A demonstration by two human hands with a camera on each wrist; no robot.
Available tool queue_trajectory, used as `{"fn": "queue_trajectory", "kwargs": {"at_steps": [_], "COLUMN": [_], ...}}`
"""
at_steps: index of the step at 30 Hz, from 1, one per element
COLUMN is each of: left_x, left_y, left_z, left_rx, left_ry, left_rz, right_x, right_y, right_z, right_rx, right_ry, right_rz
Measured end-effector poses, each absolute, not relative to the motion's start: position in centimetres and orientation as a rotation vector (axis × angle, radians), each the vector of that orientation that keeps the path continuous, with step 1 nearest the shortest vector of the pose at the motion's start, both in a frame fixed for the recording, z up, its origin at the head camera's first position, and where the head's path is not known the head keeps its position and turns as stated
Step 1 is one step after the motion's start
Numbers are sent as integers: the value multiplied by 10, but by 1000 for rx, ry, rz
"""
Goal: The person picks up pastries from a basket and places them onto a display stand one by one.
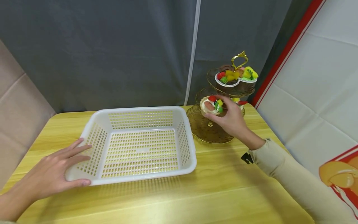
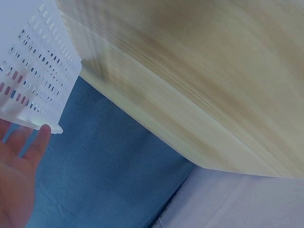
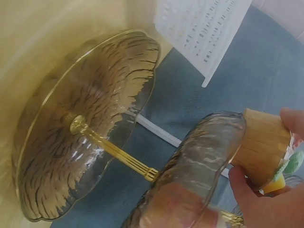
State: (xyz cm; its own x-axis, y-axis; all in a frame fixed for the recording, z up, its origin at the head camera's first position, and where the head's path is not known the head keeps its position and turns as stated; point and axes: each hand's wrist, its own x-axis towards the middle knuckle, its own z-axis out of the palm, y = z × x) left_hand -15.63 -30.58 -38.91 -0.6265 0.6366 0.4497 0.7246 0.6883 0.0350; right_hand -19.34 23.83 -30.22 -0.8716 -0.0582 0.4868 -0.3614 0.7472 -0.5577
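Note:
My right hand [image 1: 233, 119] grips a cupcake [image 1: 208, 106] topped with cream and fruit pieces, at the middle tier of a gold-trimmed tiered stand [image 1: 205, 132]. The right wrist view shows its tan, ridged cup [image 3: 263, 142] between thumb and fingers, beside the clear tier's edge; whether it touches the tier I cannot tell. At the lower left, my left hand [image 1: 56, 171] rests on the near-left corner of a white plastic basket [image 1: 142, 179], its fingers fairly straight over the rim. Nothing lies inside the basket.
Two dark cakes with fruit, one with red and orange pieces [image 1: 227, 77] and one with yellow [image 1: 249, 74], stand on the top tier. Another fruit-topped cake [image 1: 239, 102] sits behind my right hand. A grey curtain [image 1: 112, 56] hangs behind the wooden table [image 1: 173, 202]. White panels flank it.

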Motion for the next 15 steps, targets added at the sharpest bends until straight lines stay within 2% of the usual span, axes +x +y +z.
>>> {"fn": "queue_trajectory", "kwargs": {"at_steps": [15], "left_x": [-157], "left_y": [-305], "left_z": [-389], "left_rx": [-1068], "left_ry": [-2479], "left_rz": [-292], "right_x": [-196], "right_y": [240], "right_z": [-312], "right_rx": [221], "right_ry": [-2468], "right_rz": [915]}}
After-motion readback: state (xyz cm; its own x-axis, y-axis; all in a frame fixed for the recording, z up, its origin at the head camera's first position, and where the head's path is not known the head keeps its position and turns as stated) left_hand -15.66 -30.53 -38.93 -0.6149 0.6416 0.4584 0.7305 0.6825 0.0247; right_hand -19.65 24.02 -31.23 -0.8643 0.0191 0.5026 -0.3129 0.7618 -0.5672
